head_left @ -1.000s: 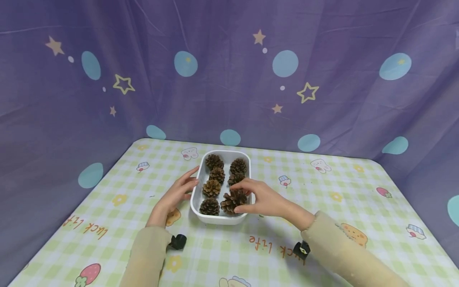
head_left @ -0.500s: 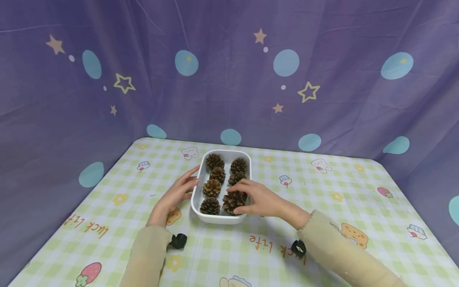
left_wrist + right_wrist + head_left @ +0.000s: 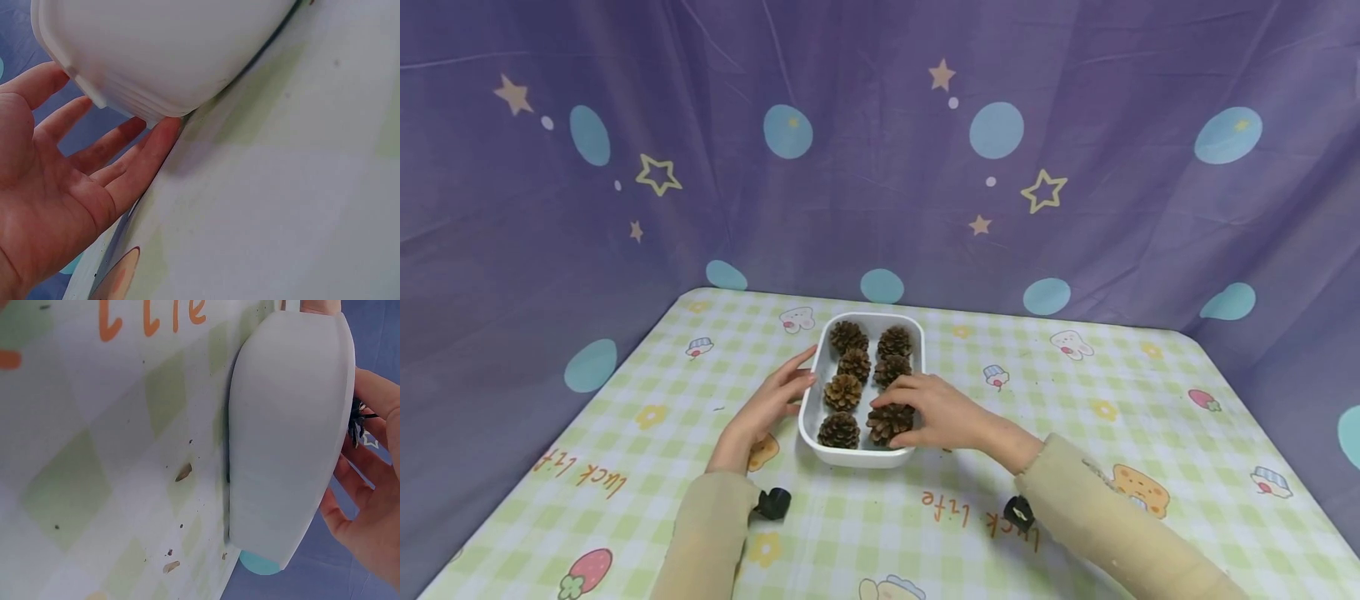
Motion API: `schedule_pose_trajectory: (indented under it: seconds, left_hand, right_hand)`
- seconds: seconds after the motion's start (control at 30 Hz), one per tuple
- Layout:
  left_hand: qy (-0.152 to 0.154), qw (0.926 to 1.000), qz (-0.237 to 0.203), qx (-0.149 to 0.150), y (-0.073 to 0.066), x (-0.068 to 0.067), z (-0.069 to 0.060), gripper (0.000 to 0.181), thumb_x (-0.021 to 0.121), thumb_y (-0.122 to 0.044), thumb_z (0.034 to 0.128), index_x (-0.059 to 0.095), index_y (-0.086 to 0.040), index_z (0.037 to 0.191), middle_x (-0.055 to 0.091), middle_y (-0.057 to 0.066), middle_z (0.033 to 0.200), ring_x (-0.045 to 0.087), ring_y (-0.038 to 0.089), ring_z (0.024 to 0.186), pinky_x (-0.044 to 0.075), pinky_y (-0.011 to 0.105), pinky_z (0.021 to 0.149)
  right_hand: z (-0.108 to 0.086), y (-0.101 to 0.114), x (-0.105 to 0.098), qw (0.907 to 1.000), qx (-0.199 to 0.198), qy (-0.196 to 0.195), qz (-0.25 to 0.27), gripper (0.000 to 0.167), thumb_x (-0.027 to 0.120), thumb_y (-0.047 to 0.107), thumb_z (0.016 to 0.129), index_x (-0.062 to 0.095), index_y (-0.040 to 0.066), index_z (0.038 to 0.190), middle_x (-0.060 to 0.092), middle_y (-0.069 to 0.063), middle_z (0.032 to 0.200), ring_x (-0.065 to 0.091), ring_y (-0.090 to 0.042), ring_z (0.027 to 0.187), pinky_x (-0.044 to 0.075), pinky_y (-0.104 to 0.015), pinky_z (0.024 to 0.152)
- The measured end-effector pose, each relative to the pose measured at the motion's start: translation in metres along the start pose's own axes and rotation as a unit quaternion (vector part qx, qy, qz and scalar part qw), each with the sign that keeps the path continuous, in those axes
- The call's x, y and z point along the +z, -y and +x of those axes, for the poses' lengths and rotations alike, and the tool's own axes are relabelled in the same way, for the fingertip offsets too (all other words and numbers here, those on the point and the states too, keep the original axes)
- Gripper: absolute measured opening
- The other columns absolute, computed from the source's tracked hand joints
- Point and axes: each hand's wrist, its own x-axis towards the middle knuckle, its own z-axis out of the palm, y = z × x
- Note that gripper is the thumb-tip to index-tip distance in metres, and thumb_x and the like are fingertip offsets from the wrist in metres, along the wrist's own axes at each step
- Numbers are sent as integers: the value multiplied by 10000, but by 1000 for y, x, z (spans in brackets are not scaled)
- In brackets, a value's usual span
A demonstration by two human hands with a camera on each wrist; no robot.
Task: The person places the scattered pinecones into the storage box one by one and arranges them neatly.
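Observation:
A white plastic box (image 3: 865,459) holds several brown pine cones lined up in two columns. With thumb and fingers my right hand (image 3: 942,412) holds the nearest pine cone (image 3: 889,425) of the right column, low inside the box. In the right wrist view only a little of that pine cone (image 3: 357,425) shows above the rim. My left hand (image 3: 767,406) touches the box's left wall with extended fingers. Seen from the left wrist, the fingertips (image 3: 165,125) lie along the outer wall, and the palm holds nothing.
The box stands on a table covered with a green-and-white checked cloth (image 3: 1060,400). Small brown flakes (image 3: 184,472) lie on the cloth to the right of the box. A purple patterned curtain (image 3: 880,208) hangs behind the table and along its sides.
My right hand has lowered the pine cone a little and shifted slightly left. The two pine cones beyond it have moved slightly left and away. My left hand keeps its place.

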Motion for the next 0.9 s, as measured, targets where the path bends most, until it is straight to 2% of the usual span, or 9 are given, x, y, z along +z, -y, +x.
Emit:
schedule_pose_trajectory:
  seconds: [0.13,0.4,0.67,0.9]
  left_hand:
    - [-18,10000,38,32,2,-1,1,570,471,-369,943,211,-334,1449,357,169,1386,436,373,1204,482,444,892]
    - [-59,10000,5,-39,0,1,1,555,464,-337,951,215,-338,1447,367,165,1377,446,371,1198,487,438,886]
    - [-64,10000,-8,-17,0,2,0,561,472,-349,946,218,-338,1446,374,165,1373,450,368,1195,491,432,880]
    - [-65,10000,16,-22,-1,1,0,565,473,-353,945,216,-334,1448,371,168,1372,440,372,1203,490,433,881]
  right_hand:
    - [2,0,2,9998,-76,-42,-172,508,705,425,758,588,216,1206,568,38,1169,498,-156,1083,396,-392,945]
    - [4,-1,5,9995,50,-18,-310,485,704,445,747,614,229,1172,595,48,1150,491,-164,1070,397,-383,935]
    - [3,0,7,9990,126,-300,305,508,740,400,727,619,164,1161,612,43,1135,518,-156,1069,352,-426,1005]
    - [2,-1,5,9996,141,-180,-177,475,717,459,726,646,199,1117,605,50,1149,491,-170,1100,370,-443,938]
